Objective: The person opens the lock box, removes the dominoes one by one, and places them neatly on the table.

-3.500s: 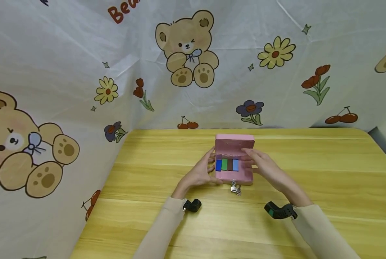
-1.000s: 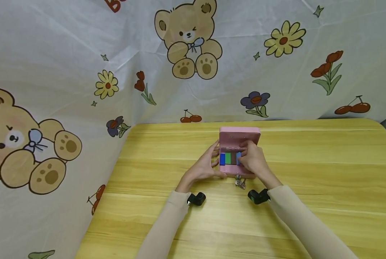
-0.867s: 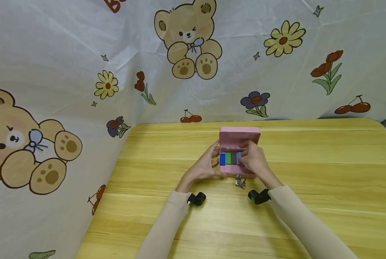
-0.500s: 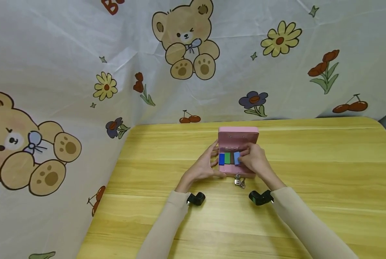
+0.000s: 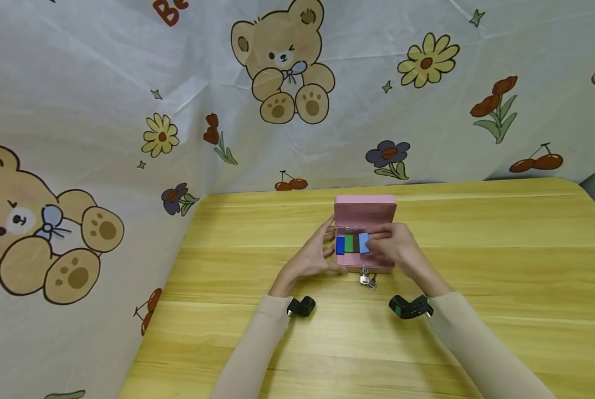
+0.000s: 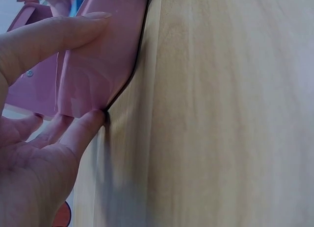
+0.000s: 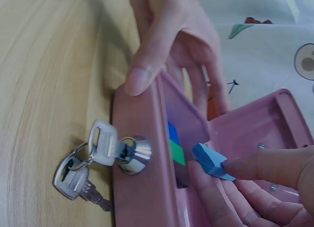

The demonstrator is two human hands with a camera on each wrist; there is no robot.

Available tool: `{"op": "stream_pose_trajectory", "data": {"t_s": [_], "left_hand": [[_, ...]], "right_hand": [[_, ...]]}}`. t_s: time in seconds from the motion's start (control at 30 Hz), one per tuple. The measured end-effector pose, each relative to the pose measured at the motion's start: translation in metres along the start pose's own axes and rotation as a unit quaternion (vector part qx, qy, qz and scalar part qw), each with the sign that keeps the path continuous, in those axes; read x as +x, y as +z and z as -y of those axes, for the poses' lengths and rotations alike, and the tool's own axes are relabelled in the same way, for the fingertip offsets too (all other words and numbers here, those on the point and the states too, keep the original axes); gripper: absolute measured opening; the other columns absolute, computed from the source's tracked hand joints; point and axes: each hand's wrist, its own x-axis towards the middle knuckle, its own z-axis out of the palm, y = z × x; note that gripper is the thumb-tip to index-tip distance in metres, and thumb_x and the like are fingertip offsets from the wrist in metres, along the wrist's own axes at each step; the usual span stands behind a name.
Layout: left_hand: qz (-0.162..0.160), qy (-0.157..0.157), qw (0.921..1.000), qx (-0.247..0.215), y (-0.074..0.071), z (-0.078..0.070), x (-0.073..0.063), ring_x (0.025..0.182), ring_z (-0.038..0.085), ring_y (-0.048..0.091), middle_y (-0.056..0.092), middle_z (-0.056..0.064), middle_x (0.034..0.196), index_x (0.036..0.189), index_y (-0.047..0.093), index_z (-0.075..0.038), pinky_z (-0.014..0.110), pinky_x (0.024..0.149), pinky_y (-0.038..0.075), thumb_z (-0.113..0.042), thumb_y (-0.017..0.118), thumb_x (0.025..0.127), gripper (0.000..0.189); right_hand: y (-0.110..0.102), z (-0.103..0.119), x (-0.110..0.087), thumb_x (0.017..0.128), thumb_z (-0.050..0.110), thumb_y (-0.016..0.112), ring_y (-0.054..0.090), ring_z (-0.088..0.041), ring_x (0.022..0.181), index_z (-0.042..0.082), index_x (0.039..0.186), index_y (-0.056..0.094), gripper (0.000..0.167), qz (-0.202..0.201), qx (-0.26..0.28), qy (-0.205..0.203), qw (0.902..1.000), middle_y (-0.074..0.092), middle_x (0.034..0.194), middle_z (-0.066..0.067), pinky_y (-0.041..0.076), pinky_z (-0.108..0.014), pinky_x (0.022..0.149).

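Observation:
A small pink metal lockbox [image 5: 346, 267] stands on the table with its lid raised. My left hand [image 5: 308, 259] grips its left end, thumb on the front wall and fingers along the side. Inside, a dark blue block [image 5: 340, 245], a green block [image 5: 349, 244] and a dark brown block [image 7: 180, 175] lie in a row. My right hand [image 5: 402, 246] pinches a light blue block [image 7: 212, 161] between thumb and fingers, tilted above the box floor. In the lock at the front sits a key [image 7: 104, 142], with a second key [image 7: 73, 177] hanging from its ring.
The wooden table [image 5: 227, 321] reaches back to a hanging cloth [image 5: 347, 149] printed with bears and flowers. That cloth also hangs along the table's left side.
Earlier my right hand was spread at the box's right side. It has since reached in, taken hold of the light blue block and tilted it up from the row. My left hand has stayed on the box.

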Motion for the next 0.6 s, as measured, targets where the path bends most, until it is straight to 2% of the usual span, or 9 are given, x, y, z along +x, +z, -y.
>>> {"op": "stream_pose_trajectory", "data": {"t_s": [0.17, 0.33, 0.47, 0.6], "left_hand": [[-0.001, 0.003, 1.0000, 0.008, 0.000, 0.000, 0.000, 0.153, 0.029, 0.033, 0.029, 0.012, 0.166, 0.170, 0.004, -0.024, 0.030, 0.117, 0.045, 0.013, 0.091, 0.071, 0.136], [-0.002, 0.006, 0.9998, 0.018, -0.001, 0.000, -0.001, 0.154, 0.029, 0.032, 0.027, 0.012, 0.167, 0.170, 0.004, -0.024, 0.030, 0.118, 0.044, 0.011, 0.091, 0.072, 0.136], [-0.002, 0.007, 0.9998, 0.019, -0.001, 0.000, -0.002, 0.154, 0.030, 0.031, 0.025, 0.012, 0.168, 0.170, 0.004, -0.024, 0.030, 0.118, 0.043, 0.010, 0.092, 0.072, 0.136], [0.001, 0.006, 0.9999, 0.010, -0.001, 0.000, -0.002, 0.154, 0.030, 0.031, 0.026, 0.012, 0.168, 0.170, 0.004, -0.024, 0.030, 0.118, 0.043, 0.010, 0.092, 0.071, 0.137]], "right_hand": [[-0.015, -0.001, -0.005, 0.099, -0.001, 0.066, 0.075, -0.015, 0.083, -0.018, 0.137, 0.055, 0.043, 0.010, 0.044, -0.012, 0.9989, 0.068, 0.121, -0.029, 0.066, -0.035, 0.085], [-0.036, -0.010, -0.010, 0.099, -0.001, 0.067, 0.073, -0.007, 0.082, -0.018, 0.141, 0.051, 0.048, -0.001, 0.078, -0.019, 0.9968, 0.072, 0.115, -0.018, 0.066, -0.033, 0.086], [-0.053, -0.023, -0.012, 0.101, 0.000, 0.065, 0.073, -0.005, 0.084, -0.019, 0.143, 0.049, 0.049, -0.018, 0.088, -0.023, 0.9956, 0.073, 0.105, -0.004, 0.065, -0.031, 0.086], [-0.068, -0.040, -0.013, 0.103, 0.000, 0.062, 0.071, -0.002, 0.084, -0.020, 0.144, 0.047, 0.048, -0.034, 0.075, -0.016, 0.9965, 0.073, 0.101, 0.002, 0.065, -0.028, 0.084]]}}
